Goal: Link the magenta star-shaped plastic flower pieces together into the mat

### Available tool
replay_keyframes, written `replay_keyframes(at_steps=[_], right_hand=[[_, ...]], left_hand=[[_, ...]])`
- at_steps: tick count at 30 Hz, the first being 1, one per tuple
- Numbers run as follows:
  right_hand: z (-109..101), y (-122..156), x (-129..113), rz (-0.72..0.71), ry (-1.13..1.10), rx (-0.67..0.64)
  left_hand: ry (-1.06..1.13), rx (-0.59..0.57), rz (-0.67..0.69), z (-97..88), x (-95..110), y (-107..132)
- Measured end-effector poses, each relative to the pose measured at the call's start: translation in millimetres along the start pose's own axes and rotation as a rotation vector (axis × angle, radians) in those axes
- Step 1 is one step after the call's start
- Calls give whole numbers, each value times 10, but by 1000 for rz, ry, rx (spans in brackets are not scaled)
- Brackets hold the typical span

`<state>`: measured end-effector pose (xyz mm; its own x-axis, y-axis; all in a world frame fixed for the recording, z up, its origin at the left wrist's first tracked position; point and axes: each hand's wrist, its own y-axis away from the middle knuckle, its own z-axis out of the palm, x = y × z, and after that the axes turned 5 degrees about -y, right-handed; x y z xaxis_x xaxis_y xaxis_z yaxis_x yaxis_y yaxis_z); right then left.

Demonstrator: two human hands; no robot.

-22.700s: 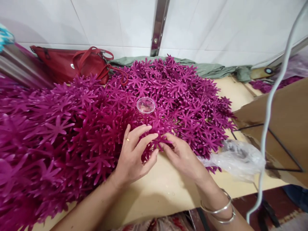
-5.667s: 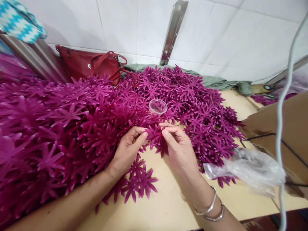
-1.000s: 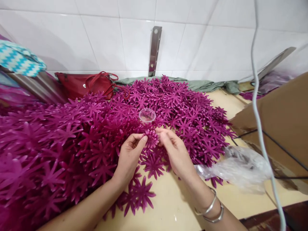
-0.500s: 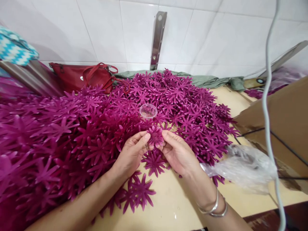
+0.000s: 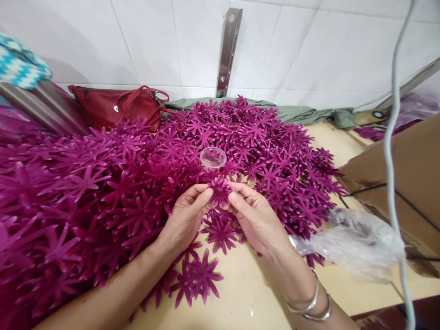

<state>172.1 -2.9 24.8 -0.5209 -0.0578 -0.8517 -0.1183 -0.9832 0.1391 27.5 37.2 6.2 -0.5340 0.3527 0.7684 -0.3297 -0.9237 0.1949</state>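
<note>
Between my two hands is a small magenta artificial flower (image 5: 220, 191) with layered petals. My left hand (image 5: 191, 210) pinches its left edge between thumb and fingers. On the opposite edge, my right hand (image 5: 253, 211) grips it the same way. Just beyond the flower, a round clear plastic cup (image 5: 213, 157) sits among the petals; small bits inside it are too small to name. A large heap of magenta petal pieces (image 5: 137, 201) spreads to the left and behind. Below my hands, a few loose petal pieces (image 5: 203, 276) lie on the tabletop.
A red handbag (image 5: 103, 105) lies behind the heap near the tiled wall. On the right are a crumpled clear plastic bag (image 5: 354, 243) and a cardboard box (image 5: 402, 174). A grey cable (image 5: 390, 151) hangs in front of them. The yellowish tabletop (image 5: 247, 284) shows in front.
The flower has tilted between my fingers, and my right thumb has shifted slightly lower on its edge. Both hands keep hold of it. The view has shifted slightly.
</note>
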Motion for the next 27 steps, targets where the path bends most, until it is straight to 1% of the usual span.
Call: replay_keyframes(at_steps=[2,4,6,8,10,11,12,14,16,17,19,21,22,24,27], right_hand=[[-12,-5,33,-45,61,15],[-24,-5,53,-128,160,61],[-28,9,46,-265,306,124],[-23,35,20,-460,485,161],[-17,64,1,-657,641,144],[-15,75,-1,-732,706,116],[-14,84,4,-784,761,80],[-12,93,25,-839,861,7],[-9,93,48,-862,938,-41],[-5,91,54,-867,958,-44],[1,87,50,-867,943,-3],[2,81,33,-833,861,82],[-1,75,25,-792,801,123],[-15,60,23,-652,667,175],[-44,31,58,-417,475,174]], left_hand=[[-14,1,9,-6,-7,-2],[-47,15,29,-15,-14,-3],[-74,29,49,-28,-21,-3],[-84,19,46,-40,-28,-1],[-76,-3,15,-48,-32,3],[-67,-11,-4,-50,-33,6],[-58,-19,-22,-50,-33,8],[-37,-24,-45,-50,-29,12],[-18,-4,-54,-52,-23,12],[-11,16,-56,-54,-21,10],[-1,60,-52,-54,-17,6],[-1,76,-36,-43,-13,3],[-2,72,-28,-34,-11,2],[0,56,-18,-14,-4,3],[8,42,-18,2,2,5]])
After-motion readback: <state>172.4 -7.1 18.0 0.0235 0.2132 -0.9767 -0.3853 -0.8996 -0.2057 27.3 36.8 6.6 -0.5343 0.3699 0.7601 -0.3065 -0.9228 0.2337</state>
